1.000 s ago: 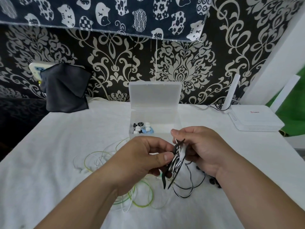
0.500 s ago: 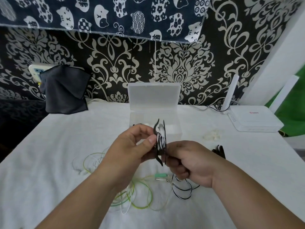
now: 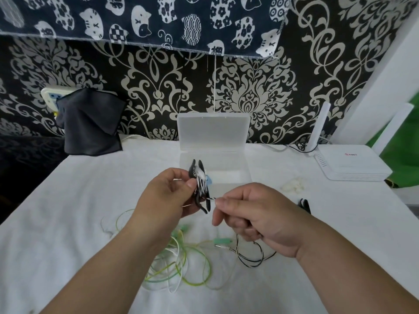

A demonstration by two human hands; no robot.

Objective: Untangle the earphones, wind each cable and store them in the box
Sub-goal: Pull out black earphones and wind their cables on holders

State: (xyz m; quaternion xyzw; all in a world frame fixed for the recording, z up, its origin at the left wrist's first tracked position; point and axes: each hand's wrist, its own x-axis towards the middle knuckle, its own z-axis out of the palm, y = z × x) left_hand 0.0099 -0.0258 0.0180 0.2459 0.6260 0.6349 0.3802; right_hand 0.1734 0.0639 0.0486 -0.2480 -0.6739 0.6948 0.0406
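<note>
My left hand (image 3: 169,196) pinches a small black cable winder (image 3: 200,185) wrapped with black-and-white striped earphone cable, held upright above the table. My right hand (image 3: 251,214) pinches the free end of that striped cable just right of the winder; the rest of the cable (image 3: 254,257) hangs below my right hand in a loop on the cloth. A tangle of green and white earphone cable (image 3: 181,266) lies on the table under my wrists. The clear plastic box (image 3: 229,175) stands behind the winder with its lid (image 3: 213,132) open upright.
A white router (image 3: 353,164) sits at the right back with its antenna up. A dark cloth (image 3: 90,128) hangs at the left back edge. Small white ear tips (image 3: 292,185) and a black winder (image 3: 305,205) lie right of my right hand.
Both hands rose and the winder turned upright. My right hand moved from under the winder to its right side, pulling the striped cable end sideways.
</note>
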